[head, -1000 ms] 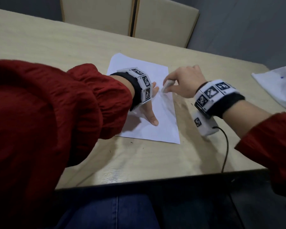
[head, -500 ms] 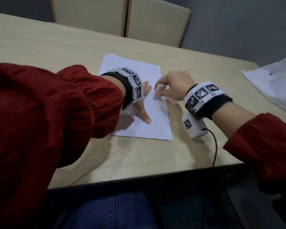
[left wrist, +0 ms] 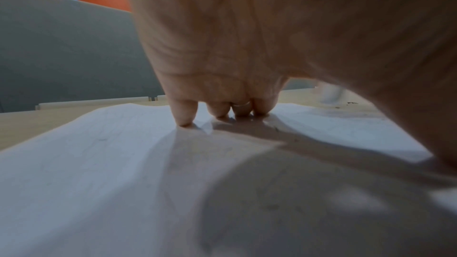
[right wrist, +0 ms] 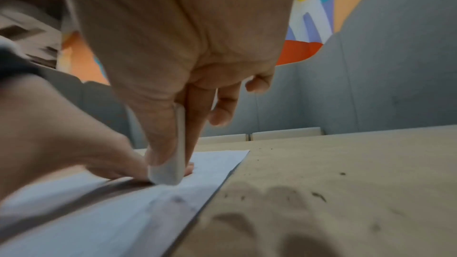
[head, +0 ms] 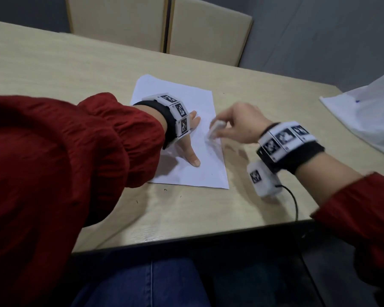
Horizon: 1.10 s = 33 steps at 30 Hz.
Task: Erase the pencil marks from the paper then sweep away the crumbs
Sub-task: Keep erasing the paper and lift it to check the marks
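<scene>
Right now I see paper (head: 184,134) flat on bench (head: 75,69), my left hand (head: 187,140) fingers (left wrist: 184,112) spread pressing it, right hand (head: 239,122) pinching eraser (head: 215,129) near paper's right edge, crumbs (right wrist: 319,196) on bare bench beside, second sheet (head: 368,111) at bench's right edge.

A pale wooden tabletop (head: 80,69) carries a white sheet of paper (head: 175,91) near its middle, dark crumbs (right wrist: 319,196) scattered beside it, and more white paper (head: 368,111) at the right edge.
</scene>
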Each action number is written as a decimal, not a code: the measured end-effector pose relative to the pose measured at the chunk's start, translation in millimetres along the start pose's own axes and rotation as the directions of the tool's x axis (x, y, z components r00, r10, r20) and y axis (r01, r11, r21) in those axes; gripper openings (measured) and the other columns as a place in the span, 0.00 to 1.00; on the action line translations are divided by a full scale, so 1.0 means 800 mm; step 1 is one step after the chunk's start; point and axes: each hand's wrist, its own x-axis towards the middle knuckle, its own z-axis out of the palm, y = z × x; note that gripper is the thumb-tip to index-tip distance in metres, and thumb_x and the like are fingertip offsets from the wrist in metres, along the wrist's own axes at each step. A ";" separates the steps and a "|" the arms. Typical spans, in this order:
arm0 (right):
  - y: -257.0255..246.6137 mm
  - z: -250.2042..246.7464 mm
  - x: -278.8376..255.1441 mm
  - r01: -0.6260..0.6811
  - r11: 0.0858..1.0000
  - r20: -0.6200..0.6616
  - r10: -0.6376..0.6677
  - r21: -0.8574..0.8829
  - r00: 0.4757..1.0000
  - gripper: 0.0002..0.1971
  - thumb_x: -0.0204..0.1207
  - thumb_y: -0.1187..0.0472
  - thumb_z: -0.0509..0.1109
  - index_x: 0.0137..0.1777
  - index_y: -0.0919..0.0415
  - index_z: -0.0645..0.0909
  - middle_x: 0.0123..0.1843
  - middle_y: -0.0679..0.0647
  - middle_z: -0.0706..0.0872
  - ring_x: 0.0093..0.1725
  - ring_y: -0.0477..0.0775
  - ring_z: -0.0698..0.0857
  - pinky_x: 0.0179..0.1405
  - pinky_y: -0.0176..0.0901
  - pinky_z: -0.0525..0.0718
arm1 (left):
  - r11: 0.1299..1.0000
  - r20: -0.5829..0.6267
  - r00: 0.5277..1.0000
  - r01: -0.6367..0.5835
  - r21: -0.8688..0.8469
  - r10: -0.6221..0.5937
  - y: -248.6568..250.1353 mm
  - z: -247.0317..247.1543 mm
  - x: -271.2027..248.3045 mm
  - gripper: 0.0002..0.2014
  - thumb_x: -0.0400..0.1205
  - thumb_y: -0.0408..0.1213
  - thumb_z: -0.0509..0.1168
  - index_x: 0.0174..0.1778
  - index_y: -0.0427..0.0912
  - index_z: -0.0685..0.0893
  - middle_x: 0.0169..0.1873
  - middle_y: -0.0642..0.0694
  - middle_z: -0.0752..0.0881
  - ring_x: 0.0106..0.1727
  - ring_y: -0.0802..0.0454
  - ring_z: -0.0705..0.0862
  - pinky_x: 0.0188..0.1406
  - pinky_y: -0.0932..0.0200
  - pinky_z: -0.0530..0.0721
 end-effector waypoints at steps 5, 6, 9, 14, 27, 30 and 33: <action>-0.012 0.012 0.021 -0.033 0.995 -0.012 0.032 -0.091 0.999 0.04 0.69 0.50 0.77 0.42 0.46 0.90 0.36 0.39 0.88 0.46 0.45 0.81 0.52 0.44 0.61 | 1.000 -0.024 1.000 0.012 -0.005 -0.012 0.003 0.005 0.001 0.72 0.57 0.77 0.68 0.83 0.47 0.30 0.84 0.48 0.31 0.85 0.46 0.36 0.83 0.41 0.42; -0.013 0.015 0.005 -0.018 0.997 0.004 0.019 -0.080 1.000 0.03 0.70 0.50 0.76 0.42 0.45 0.90 0.33 0.37 0.86 0.41 0.41 0.80 0.51 0.44 0.62 | 1.000 -0.031 0.999 0.009 -0.003 -0.009 0.003 0.005 0.001 0.72 0.57 0.76 0.69 0.83 0.46 0.30 0.84 0.47 0.31 0.85 0.46 0.36 0.82 0.42 0.42; -0.016 0.018 -0.049 0.065 0.998 0.107 -0.062 -0.018 0.992 0.03 0.70 0.48 0.75 0.41 0.41 0.89 0.27 0.32 0.83 0.34 0.37 0.77 0.55 0.46 0.69 | 1.000 -0.054 0.999 0.003 0.017 -0.002 0.005 0.006 0.000 0.71 0.61 0.74 0.70 0.83 0.44 0.30 0.84 0.45 0.32 0.85 0.45 0.37 0.82 0.45 0.43; -0.019 0.009 -0.084 0.065 0.988 0.246 -0.098 0.141 0.964 0.02 0.70 0.53 0.77 0.43 0.46 0.89 0.26 0.36 0.82 0.30 0.40 0.75 0.36 0.35 0.69 | 1.000 -0.066 0.998 0.006 0.006 -0.006 0.008 0.003 -0.009 0.68 0.65 0.72 0.71 0.83 0.43 0.31 0.84 0.45 0.32 0.86 0.45 0.38 0.82 0.46 0.44; -0.023 0.028 -0.071 -0.070 0.987 0.239 0.033 0.146 0.970 0.05 0.79 0.54 0.68 0.51 0.52 0.76 0.49 0.44 0.83 0.51 0.54 0.80 0.47 0.45 0.77 | 0.971 -0.080 0.969 0.237 0.036 -0.233 -0.050 -0.001 -0.035 0.42 0.76 0.67 0.64 0.77 0.38 0.70 0.75 0.40 0.73 0.72 0.42 0.75 0.70 0.52 0.73; -0.022 0.027 -0.055 -0.131 0.980 0.239 0.093 0.148 0.967 0.09 0.75 0.54 0.72 0.52 0.56 0.81 0.53 0.55 0.81 0.49 0.57 0.81 0.46 0.45 0.80 | 0.938 -0.070 0.936 0.346 -0.004 -0.345 -0.084 -0.010 -0.032 0.32 0.68 0.71 0.68 0.37 0.40 0.87 0.40 0.43 0.87 0.43 0.47 0.84 0.54 0.54 0.82; -0.024 0.024 -0.038 -0.316 0.890 0.289 0.224 0.327 0.931 0.11 0.71 0.58 0.76 0.51 0.59 0.84 0.45 0.55 0.83 0.43 0.57 0.83 0.44 0.51 0.85 | 0.905 -0.093 0.902 0.414 -0.095 -0.422 -0.106 -0.017 -0.026 0.28 0.68 0.68 0.72 0.29 0.41 0.83 0.35 0.44 0.84 0.40 0.46 0.81 0.48 0.56 0.82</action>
